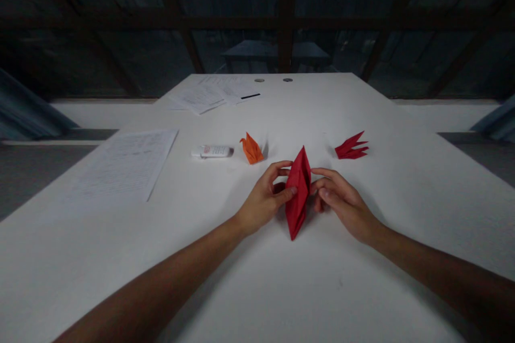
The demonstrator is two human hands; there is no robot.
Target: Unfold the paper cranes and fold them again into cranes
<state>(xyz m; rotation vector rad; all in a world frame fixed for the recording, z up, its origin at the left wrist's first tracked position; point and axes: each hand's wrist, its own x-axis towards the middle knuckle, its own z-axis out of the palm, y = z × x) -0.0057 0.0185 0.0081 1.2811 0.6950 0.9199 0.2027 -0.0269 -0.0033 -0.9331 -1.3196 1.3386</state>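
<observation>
A red folded origami paper [298, 193], long and pointed at both ends, stands tilted between my hands above the white table. My left hand [269, 193] grips its left side, thumb on the front face and fingers behind. At its right edge, my right hand [341, 198] has the index fingertip touching or nearly touching the paper, with the thumb and other fingers curled; whether it grips the paper I cannot tell. Behind my left hand sits a small orange origami bird [252, 149]. Farther right lies a second red folded paper piece [352, 147] with several pointed tips.
A white tube [212, 151] lies left of the orange bird. Printed sheets [124, 163] rest on the left of the white table [257, 300], with more papers [205, 95] and a black pen [250, 96] at the back. Two round discs [259, 80] are near the far edge.
</observation>
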